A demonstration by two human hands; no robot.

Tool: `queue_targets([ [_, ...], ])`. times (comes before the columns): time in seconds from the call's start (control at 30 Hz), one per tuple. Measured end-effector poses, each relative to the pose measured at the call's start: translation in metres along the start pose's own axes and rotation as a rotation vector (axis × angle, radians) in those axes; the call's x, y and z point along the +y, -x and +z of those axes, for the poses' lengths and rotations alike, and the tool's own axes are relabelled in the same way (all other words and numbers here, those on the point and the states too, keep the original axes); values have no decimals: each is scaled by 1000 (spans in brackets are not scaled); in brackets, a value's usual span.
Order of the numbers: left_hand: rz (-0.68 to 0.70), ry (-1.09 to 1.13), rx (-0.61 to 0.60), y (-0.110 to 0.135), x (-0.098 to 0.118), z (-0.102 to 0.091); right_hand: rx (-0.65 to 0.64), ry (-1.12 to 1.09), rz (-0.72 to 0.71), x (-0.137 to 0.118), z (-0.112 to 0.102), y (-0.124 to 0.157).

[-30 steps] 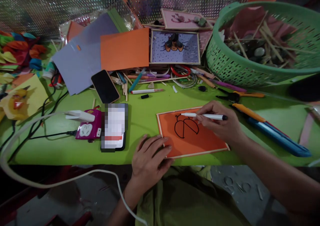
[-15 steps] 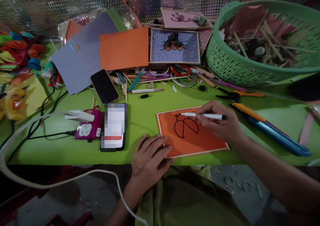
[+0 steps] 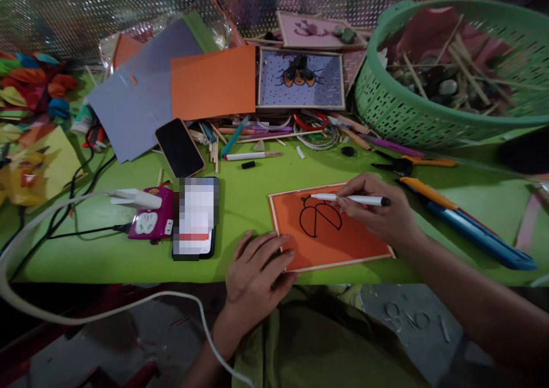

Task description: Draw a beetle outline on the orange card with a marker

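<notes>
An orange card [image 3: 343, 250] framed with thin pale sticks lies near the front edge of the green table. Black lines on it form a beetle-like outline [image 3: 316, 219] with a round body, split wings and a small head. Pinched in my right hand [image 3: 377, 205] is a white marker [image 3: 358, 198], its tip at the head of the drawing and its black end pointing right. My left hand [image 3: 259, 268] rests flat, fingers spread, over the card's lower left corner. Left of the marker's level, a loose black cap [image 3: 247, 164] lies on the table.
A green basket [image 3: 398, 111] of sticks and stones stands back right. Pliers [image 3: 403, 164] and a blue-orange cutter [image 3: 476, 231] lie at right. Two phones [image 3: 180, 147] and a pink power adapter [image 3: 148, 225] with cables are left. Behind are coloured sheets [image 3: 212, 82] and a framed insect picture [image 3: 300, 79].
Hardly anything differs. The whole view shifts very slightly; both hands, the marker and the drawn lines look the same.
</notes>
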State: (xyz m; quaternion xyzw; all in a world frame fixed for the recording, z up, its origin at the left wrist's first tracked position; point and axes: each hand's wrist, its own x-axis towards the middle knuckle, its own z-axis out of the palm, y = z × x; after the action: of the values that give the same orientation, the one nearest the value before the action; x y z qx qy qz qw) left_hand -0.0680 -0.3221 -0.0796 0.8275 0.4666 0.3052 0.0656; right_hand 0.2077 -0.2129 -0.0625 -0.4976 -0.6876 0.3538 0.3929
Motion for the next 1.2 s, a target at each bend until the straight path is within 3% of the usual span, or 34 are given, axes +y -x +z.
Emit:
queue_targets([
  [1.2, -22, 2, -18, 2, 1, -1, -48, 69, 53, -4, 3, -3],
])
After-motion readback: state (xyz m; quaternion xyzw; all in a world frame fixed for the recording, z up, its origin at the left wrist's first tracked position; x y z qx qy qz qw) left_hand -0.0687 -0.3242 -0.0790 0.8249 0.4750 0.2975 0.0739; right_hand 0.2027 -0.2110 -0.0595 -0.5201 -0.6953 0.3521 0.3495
